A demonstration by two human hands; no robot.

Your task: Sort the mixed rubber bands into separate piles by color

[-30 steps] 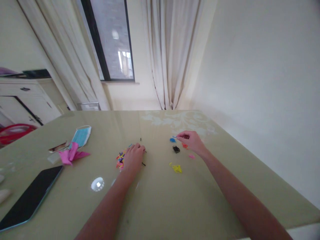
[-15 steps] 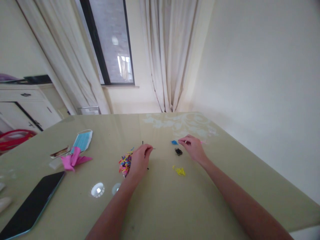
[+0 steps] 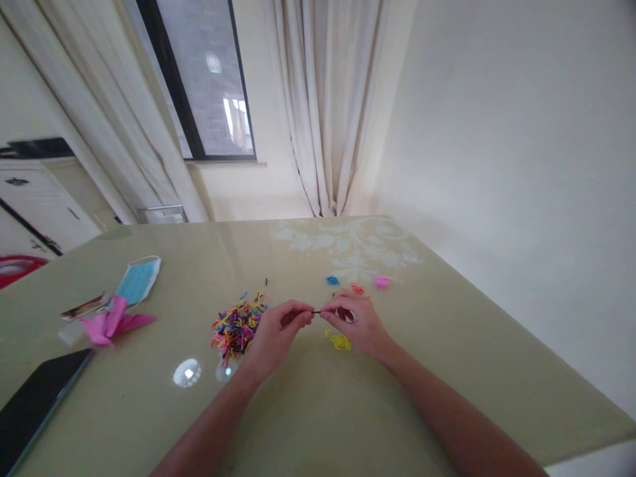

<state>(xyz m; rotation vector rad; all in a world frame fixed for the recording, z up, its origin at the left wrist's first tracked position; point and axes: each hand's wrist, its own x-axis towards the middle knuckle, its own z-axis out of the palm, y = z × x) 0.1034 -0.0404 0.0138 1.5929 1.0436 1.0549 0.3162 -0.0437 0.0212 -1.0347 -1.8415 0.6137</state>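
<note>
My left hand [image 3: 278, 332] and my right hand [image 3: 355, 324] meet over the middle of the green table [image 3: 318, 411]. Both pinch the ends of one small black band [image 3: 317, 311] stretched between their fingertips. A mixed heap of coloured bands [image 3: 234, 326] lies just left of my left hand. Sorted little piles lie around my right hand: yellow [image 3: 340, 342] beneath it, blue [image 3: 332, 280], red [image 3: 357, 289] and pink [image 3: 381, 282] beyond it. A black pile seen earlier is hidden by my right hand.
A blue face mask [image 3: 138, 280], a pink paper scrap [image 3: 110, 324] and a small wrapper [image 3: 82, 307] lie at the left. A dark tablet [image 3: 34, 401] sits at the near left edge. Curtains and a window stand behind the table; a wall runs along the right.
My left hand lifted a black band away from the heap. My right hand came back from the far piles and took hold of the band's other end. The view shifted slightly.
</note>
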